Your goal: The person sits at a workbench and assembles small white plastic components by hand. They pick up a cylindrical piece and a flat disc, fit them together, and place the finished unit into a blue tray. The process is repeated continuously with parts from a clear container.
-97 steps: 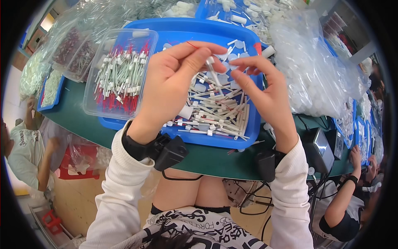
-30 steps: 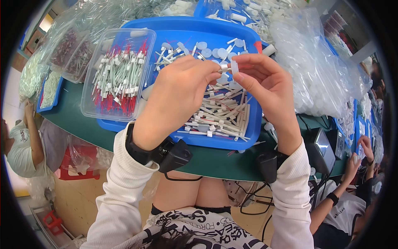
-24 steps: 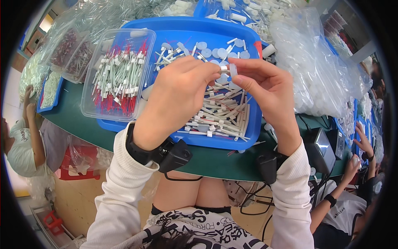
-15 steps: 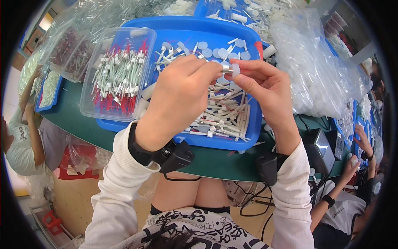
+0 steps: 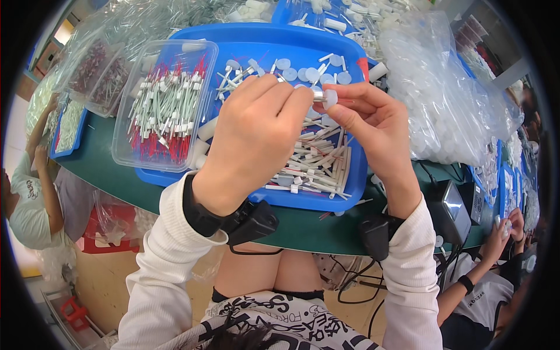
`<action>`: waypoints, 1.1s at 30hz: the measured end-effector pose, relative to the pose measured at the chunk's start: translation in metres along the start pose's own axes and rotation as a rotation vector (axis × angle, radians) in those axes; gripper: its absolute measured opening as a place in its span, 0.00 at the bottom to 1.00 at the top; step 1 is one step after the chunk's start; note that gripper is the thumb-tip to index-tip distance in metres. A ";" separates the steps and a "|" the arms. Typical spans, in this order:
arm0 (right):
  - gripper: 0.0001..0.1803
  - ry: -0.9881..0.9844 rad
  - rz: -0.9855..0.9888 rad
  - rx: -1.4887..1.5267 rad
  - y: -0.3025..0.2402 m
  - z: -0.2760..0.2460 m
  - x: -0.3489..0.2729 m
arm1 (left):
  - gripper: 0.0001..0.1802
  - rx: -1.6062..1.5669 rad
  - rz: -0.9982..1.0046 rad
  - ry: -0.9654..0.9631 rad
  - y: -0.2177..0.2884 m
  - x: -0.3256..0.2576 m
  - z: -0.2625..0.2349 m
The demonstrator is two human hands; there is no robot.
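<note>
My left hand (image 5: pixel 254 137) and my right hand (image 5: pixel 373 125) meet above a blue tray (image 5: pixel 350 198), fingertips together. Between them they pinch a small white part with a round cap (image 5: pixel 326 96); the left fingers grip its short tube end, the right thumb and forefinger hold the cap. Under the hands, a heap of white sticks and tubes (image 5: pixel 324 166) lies in the tray, with loose round white caps (image 5: pixel 309 73) at its far side. A clear plastic box (image 5: pixel 166 105) of finished white pieces with red tips rests on the tray's left part.
A big clear bag of white parts (image 5: pixel 443 99) lies at the right. More clear boxes (image 5: pixel 93 76) and a small blue tray (image 5: pixel 67 125) sit at the left on the green table (image 5: pixel 111 175). Other people work at the left edge (image 5: pixel 35 192) and lower right (image 5: pixel 496 274).
My hands have drawn closer together and risen slightly over the tray, fingers now closed on the same small capped part. The person at the left has shifted an arm.
</note>
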State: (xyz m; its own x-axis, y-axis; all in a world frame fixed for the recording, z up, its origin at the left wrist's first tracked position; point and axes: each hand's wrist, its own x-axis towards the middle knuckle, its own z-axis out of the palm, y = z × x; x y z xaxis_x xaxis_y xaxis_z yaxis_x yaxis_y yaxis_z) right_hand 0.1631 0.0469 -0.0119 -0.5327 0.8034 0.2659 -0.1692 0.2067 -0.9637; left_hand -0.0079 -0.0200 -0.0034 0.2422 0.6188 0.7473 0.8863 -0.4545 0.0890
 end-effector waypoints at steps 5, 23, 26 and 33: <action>0.11 -0.039 0.065 0.055 -0.001 -0.003 0.000 | 0.15 0.024 0.036 0.010 0.001 0.001 -0.003; 0.11 -0.074 0.021 -0.022 0.002 -0.006 0.001 | 0.16 0.023 0.042 -0.048 0.003 0.000 -0.004; 0.11 -0.074 0.003 -0.051 0.003 -0.005 0.001 | 0.17 0.025 0.042 -0.057 0.001 -0.001 -0.004; 0.11 -0.094 0.002 -0.018 0.002 -0.005 0.000 | 0.14 -0.035 0.032 -0.026 -0.001 -0.002 0.000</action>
State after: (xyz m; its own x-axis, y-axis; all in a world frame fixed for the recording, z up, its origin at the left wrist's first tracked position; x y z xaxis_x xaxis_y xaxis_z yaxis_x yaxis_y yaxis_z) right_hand 0.1664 0.0503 -0.0136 -0.6090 0.7480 0.2640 -0.1533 0.2155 -0.9644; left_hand -0.0088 -0.0210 -0.0046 0.2810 0.6196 0.7329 0.8638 -0.4961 0.0882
